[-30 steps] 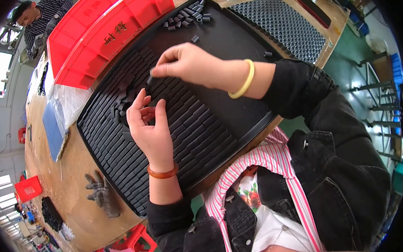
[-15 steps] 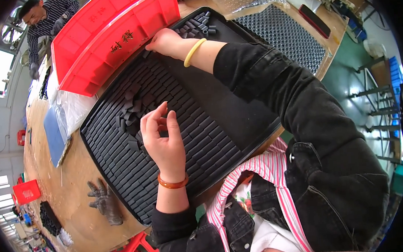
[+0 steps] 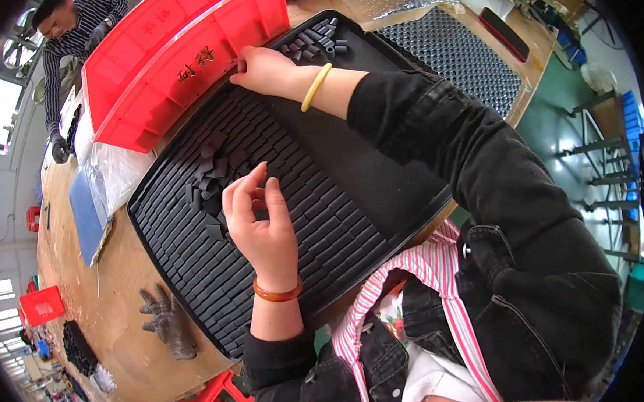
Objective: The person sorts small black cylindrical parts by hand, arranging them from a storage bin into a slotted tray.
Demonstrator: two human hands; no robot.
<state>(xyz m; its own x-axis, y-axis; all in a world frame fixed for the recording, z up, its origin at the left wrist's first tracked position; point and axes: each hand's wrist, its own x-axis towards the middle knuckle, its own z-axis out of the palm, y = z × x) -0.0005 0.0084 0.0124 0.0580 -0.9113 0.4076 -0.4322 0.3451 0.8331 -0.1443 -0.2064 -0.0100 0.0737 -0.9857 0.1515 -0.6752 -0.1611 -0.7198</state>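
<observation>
Right hand (image 3: 264, 68) nearer red bin (image 3: 180, 58)

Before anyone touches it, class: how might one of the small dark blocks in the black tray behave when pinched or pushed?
The small dark blocks look squared-off, so they would probably slide, not roll. They seem tiny beside the left hand, so likely light. Loose ones lie askew on the packed rows in the black tray, so a nudge may scatter them.

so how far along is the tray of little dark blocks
Done: neat rows fill the black tray's left part. In hand: left hand hovers over a jumbled patch; right hand reaches the loose pile. Left: the bare right strip and that pile.
</observation>
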